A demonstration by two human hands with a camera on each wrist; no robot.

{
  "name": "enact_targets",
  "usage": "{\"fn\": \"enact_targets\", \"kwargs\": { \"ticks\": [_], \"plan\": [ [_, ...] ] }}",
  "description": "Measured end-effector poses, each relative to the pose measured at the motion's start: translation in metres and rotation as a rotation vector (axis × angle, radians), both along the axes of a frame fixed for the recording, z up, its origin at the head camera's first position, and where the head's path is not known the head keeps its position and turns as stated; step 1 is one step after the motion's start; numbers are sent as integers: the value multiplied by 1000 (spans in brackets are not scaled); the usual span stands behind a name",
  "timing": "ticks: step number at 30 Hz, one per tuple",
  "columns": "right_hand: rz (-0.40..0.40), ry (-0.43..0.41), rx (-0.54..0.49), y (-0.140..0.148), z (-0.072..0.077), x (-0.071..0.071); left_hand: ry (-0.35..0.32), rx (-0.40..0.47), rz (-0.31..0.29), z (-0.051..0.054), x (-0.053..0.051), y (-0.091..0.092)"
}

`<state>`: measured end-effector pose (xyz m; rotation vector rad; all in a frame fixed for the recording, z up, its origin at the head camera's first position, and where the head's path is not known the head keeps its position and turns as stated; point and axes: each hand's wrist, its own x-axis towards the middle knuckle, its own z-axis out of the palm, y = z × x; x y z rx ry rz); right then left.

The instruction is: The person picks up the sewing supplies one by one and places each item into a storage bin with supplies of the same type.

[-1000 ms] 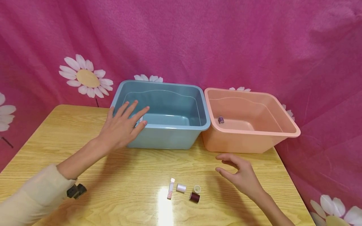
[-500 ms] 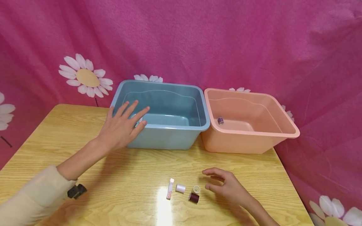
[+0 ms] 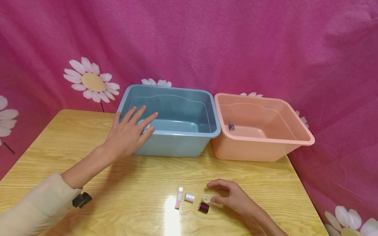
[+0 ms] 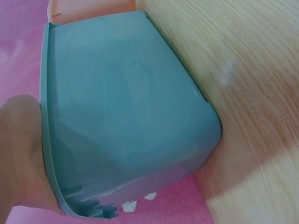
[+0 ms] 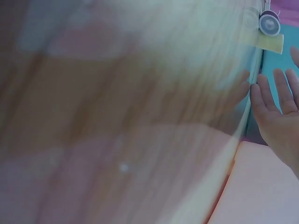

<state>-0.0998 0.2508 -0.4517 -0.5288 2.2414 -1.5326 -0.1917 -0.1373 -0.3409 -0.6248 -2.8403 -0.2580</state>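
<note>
My left hand [image 3: 125, 134] lies over the near left rim of a blue plastic bin [image 3: 174, 144], fingers spread. Something small and white, partly hidden, shows between its thumb and index finger. My right hand [image 3: 231, 195], fingers loosely bent and thumb apart, hovers just right of a cream thread spool [image 3: 206, 198]. Its thumb tip is close to that spool; the head view leaves contact unclear. Just below lies a dark maroon thread spool [image 3: 203, 207], also seen in the right wrist view [image 5: 269, 23]. A white thread spool [image 3: 189, 197] and a pink-and-white strip [image 3: 178, 198] lie to the left.
A peach plastic bin [image 3: 245, 152] stands against the blue bin's right side, with a purple thread spool [image 3: 231, 127] inside. Both stand at the back of the wooden table [image 3: 141, 183]. A pink flowered cloth [image 3: 189, 42] hangs behind.
My right hand has moved left and toward me, from in front of the peach bin to beside the cream spool. My left hand has stayed on the blue bin.
</note>
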Motion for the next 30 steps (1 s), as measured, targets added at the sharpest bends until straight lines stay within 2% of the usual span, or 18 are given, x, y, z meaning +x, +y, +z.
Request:
{"fn": "enact_targets", "kwargs": {
  "ticks": [5, 11, 18, 30],
  "plan": [
    [46, -21, -30, -2, -4, -1, -7, -5, 2, 0, -1, 0],
    [67, -30, -8, -5, -6, -2, -15, -8, 6, 0, -1, 0],
    [105, -35, -33, -7, -6, -3, 1, -9, 3, 0, 0, 0],
    [118, 40, 38, -9, -7, -6, 10, -3, 6, -1, 0, 0]
  ]
}}
